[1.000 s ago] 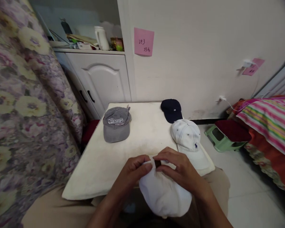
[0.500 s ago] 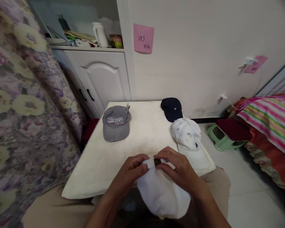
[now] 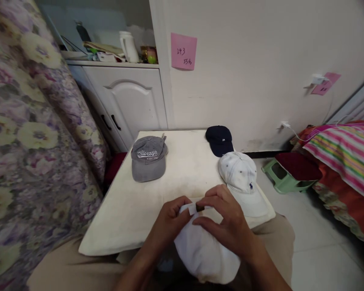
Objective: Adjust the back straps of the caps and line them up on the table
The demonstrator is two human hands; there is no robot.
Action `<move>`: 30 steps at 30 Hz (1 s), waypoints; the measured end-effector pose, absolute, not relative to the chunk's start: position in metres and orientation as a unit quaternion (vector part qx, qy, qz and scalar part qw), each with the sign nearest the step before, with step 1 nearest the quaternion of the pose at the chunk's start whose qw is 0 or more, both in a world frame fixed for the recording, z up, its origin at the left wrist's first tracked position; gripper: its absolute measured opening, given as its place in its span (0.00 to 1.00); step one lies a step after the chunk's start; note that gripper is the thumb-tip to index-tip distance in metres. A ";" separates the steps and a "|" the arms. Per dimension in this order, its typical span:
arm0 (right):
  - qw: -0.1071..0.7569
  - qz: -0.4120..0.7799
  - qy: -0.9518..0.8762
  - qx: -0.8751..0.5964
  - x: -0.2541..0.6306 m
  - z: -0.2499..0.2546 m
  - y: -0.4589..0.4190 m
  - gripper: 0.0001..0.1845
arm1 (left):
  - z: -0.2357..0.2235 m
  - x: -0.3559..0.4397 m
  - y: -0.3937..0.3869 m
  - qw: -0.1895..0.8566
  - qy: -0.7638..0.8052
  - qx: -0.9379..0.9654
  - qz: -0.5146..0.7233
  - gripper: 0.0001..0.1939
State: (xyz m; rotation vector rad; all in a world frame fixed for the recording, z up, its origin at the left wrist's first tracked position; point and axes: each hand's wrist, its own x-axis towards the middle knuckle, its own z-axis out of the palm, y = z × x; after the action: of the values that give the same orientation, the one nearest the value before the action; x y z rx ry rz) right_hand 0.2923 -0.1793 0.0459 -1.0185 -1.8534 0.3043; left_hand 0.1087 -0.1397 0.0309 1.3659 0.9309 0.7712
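Observation:
A white baseball cap (image 3: 204, 250) is held over my lap at the table's near edge, its back strap (image 3: 191, 209) facing up. On that strap sits a dark, brassy buckle (image 3: 199, 207). My left hand (image 3: 172, 216) is closed, pinching the strap's left part between thumb and fingers. Curled round the buckle end is my right hand (image 3: 226, 216), index fingertip against the buckle and thumb lower, over the cap's cloth. Close beyond my right hand lies a second, pale cap (image 3: 239, 171) with a small dark-blue logo, its brim toward me.
A grey cap with white lettering (image 3: 148, 157) rests on the left of the cream-covered table (image 3: 121, 218). A navy cap (image 3: 220, 139) touches the pale cap at the back right. A green stool (image 3: 279, 178) stands right of the table; a floral curtain (image 3: 33, 161) hangs left.
My right thumb has moved down and left, away from the buckle, widening the gap to the index finger. The held cap has shifted slightly; my left hand keeps its pinch.

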 end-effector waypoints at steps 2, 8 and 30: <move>0.473 0.117 -0.766 -0.419 0.287 0.047 -0.183 0.12 | 0.029 0.110 -0.140 0.569 0.407 0.625 0.345 0.10; 0.440 0.129 -0.741 -0.491 0.275 0.041 -0.182 0.08 | 0.031 0.115 -0.144 0.517 0.424 0.651 0.358 0.09; 0.535 0.315 -0.596 -0.508 0.286 0.038 -0.177 0.07 | 0.028 0.110 -0.143 0.725 0.399 0.455 0.329 0.16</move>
State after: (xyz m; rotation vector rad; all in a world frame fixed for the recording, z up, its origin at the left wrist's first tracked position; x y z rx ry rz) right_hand 0.2858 -0.1772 0.0384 -1.2105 -1.4203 0.7506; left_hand 0.1105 -0.1427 0.0283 1.0034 0.8803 0.7269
